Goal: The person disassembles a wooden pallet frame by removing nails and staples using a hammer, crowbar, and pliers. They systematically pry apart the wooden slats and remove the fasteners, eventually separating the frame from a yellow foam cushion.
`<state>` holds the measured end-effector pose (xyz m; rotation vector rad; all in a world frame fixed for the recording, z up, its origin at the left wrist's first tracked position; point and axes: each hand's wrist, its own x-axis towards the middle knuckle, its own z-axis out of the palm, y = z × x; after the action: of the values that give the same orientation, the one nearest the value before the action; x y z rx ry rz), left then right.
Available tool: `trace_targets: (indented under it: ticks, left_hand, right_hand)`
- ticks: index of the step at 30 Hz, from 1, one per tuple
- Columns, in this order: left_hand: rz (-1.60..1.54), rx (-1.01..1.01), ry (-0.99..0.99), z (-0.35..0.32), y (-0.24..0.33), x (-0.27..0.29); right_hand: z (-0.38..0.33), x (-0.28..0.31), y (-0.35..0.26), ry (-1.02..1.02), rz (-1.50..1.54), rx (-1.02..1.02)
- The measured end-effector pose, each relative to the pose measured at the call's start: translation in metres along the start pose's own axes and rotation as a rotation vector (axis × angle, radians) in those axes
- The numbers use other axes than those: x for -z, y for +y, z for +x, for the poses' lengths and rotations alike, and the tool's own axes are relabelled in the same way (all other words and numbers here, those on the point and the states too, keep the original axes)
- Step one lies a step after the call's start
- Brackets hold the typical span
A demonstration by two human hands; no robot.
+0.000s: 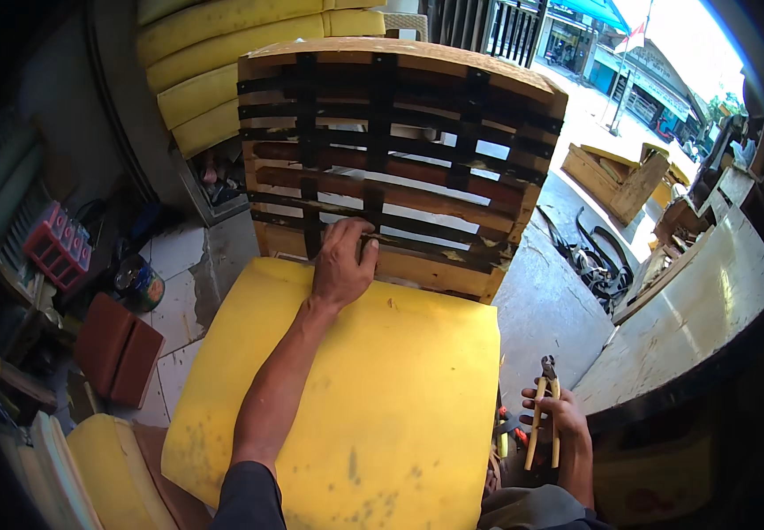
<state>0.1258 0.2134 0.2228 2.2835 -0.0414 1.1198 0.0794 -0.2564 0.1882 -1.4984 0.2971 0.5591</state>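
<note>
A wooden chair frame (pixel 439 268) stands upright in front of me, laced with crossing black webbing straps (pixel 383 104). My left hand (pixel 342 263) reaches across a yellow foam cushion (pixel 400 380) to the lower part of the frame. Its fingers are curled over a low black strap, their tips partly hidden. Dark specks mark the foam's near part. At the lower right, my right hand (pixel 567 413) grips a pair of end-cutting pincers (pixel 537 415) with yellow handles, its jaws pointing up, away from the frame.
Yellow foam pads (pixel 232 53) are stacked behind the frame. Brown cushion blocks (pixel 120 349), a pink rack (pixel 58 247) and a can (pixel 139 283) stand at the left. Black strap scraps (pixel 607 256) lie on the floor at right, near a worn board (pixel 691 309) and wooden pieces (pixel 616 181).
</note>
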Motion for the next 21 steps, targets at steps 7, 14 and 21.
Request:
trace_targets:
  ticks: [7, 14, 21]
  left_hand:
    - [0.225, -0.05, -0.227, -0.039, 0.015, -0.027]
    - [0.262, -0.035, -0.251, -0.052, 0.019, -0.029]
    - [0.327, 0.074, -0.245, -0.06, 0.026, -0.029]
  right_hand:
    - [0.044, 0.058, 0.108, 0.074, -0.345, -0.126]
    - [0.051, 0.035, 0.084, 0.004, -0.474, -0.129]
    - [0.064, 0.031, 0.098, -0.022, -0.565, -0.078]
